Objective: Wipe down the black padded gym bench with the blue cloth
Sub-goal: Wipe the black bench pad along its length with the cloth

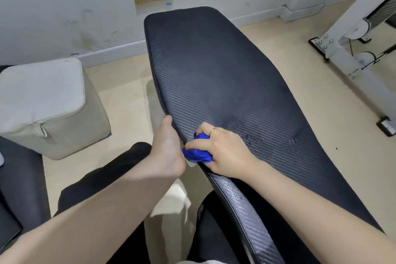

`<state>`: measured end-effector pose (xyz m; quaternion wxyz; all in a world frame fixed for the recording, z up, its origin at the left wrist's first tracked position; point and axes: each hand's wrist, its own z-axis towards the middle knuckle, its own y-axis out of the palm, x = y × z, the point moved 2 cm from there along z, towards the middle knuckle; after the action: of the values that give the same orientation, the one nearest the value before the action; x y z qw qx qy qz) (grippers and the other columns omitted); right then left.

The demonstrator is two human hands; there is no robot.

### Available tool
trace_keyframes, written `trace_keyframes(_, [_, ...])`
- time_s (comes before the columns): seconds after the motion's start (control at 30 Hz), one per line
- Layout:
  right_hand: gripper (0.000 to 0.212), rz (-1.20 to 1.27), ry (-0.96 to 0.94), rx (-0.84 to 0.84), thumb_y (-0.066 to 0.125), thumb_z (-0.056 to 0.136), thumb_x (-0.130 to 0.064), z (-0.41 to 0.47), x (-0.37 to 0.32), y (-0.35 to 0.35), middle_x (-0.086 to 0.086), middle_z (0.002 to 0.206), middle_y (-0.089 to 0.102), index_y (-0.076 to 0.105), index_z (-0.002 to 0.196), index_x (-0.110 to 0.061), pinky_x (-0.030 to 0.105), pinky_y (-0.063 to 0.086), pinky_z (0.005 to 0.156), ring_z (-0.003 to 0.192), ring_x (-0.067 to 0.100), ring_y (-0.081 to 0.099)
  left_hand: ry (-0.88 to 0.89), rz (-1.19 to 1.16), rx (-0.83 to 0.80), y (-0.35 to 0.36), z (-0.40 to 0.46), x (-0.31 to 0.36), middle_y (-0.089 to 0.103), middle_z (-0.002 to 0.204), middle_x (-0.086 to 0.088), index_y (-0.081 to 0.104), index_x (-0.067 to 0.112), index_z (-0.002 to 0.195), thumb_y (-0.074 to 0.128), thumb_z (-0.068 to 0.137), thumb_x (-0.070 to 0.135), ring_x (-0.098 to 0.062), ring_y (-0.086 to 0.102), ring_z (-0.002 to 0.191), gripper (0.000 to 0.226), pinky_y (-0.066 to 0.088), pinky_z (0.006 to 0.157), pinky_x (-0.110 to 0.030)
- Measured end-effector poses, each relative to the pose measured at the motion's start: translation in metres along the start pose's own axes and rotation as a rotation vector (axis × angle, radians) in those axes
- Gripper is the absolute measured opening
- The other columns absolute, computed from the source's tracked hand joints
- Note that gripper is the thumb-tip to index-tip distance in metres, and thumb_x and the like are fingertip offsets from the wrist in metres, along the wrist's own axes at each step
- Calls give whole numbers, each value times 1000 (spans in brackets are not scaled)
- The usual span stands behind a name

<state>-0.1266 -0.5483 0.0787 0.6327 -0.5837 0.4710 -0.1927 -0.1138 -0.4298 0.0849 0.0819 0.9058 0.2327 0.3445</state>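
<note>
Beige fabric storage cube (pixel 46 105) with a zip round its lid, on the floor well to the left of the gym bench (pixel 216 75). Nearer the bench, dark trouser leg (pixel 102 176) stretched along the pale floor (pixel 126 100) under the left forearm. White paper sheet (pixel 171 201) lying just below the bench's left edge, partly behind that forearm. Left hand (pixel 166 148) pressed against the bench's left rim, thumb up along the edge, palm side-on; fingers hidden behind the hand, so whether clenched or released cannot be told. Blue cloth (pixel 198 152) bunched up on the bench's padded top, right at its left edge, touching the left hand. Right hand (pixel 222 152) on top of the cloth, fingers curled round it and grasping it, a gold ring on one finger. Black ribbed padding running from the near right corner up toward the stained white wall (pixel 64 6), with wet droplets on the surface just right of the right hand. White metal machine frame (pixel 342 49) with bolted foot plates standing on the floor well to the right of the bench.
</note>
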Motion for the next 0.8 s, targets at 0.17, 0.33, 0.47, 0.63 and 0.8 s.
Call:
trace_keyframes(0.17, [30,-62,325,229,53,84,-28,45,50,-21,2,109,49,58,110,-42,36,47,68,87,32,58,19,58,90,-1,13,-18,62,102,19,59,32,108,35,96,39,-7,55,86,28,40,87,-32])
trace_keyframes(0.33, [28,-107,463,257,51,84,-24,52,47,-20,6,110,47,58,110,-33,35,41,65,83,35,57,60,60,66,2,11,-21,66,99,15,57,29,110,35,97,36,-6,58,88,26,42,100,-39])
trace_keyframes(0.47, [31,-85,233,154,61,75,-27,0,-2,0,7,100,50,59,106,-33,32,39,52,70,34,59,49,134,92,4,10,-25,53,137,6,34,34,141,37,90,47,-16,59,115,53,40,104,-41])
trace_keyframes(0.63, [30,-159,376,194,52,84,-34,17,39,-16,5,109,50,55,114,-38,34,42,61,83,33,60,98,224,120,9,10,-28,29,153,12,11,47,146,36,91,47,-18,35,138,60,24,116,-46])
trace_keyframes(0.8, [25,-107,661,291,49,86,-25,40,80,-32,7,112,47,58,109,-27,31,39,62,77,34,57,115,349,131,1,12,-33,23,156,7,22,33,146,29,98,26,-25,31,140,49,27,114,-52])
